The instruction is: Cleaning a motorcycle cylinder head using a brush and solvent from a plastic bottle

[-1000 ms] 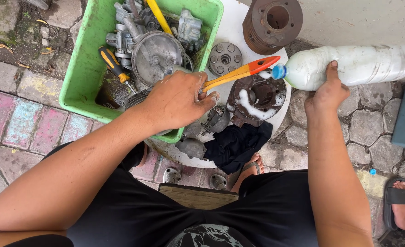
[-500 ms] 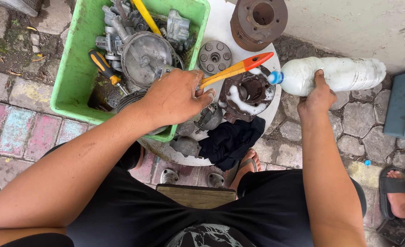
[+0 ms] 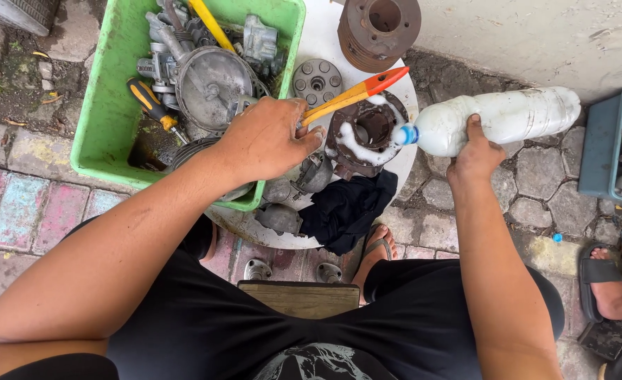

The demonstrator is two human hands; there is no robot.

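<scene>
Bottle (image 3: 497, 119) tipped over the rusty metal part (image 3: 367, 134), white liquid pooling on it.
I had my right hand (image 3: 474, 156) wrapped tight around the bottle, my left hand (image 3: 265, 141) closed on the orange-handled brush (image 3: 356, 91), beside the green tub (image 3: 107, 119).

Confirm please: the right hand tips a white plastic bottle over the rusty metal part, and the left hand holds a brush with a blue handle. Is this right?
Not quite. In the head view the brush in the left hand has a yellow and orange handle, not blue. The right hand does tip the white bottle over the rusty part.
</scene>
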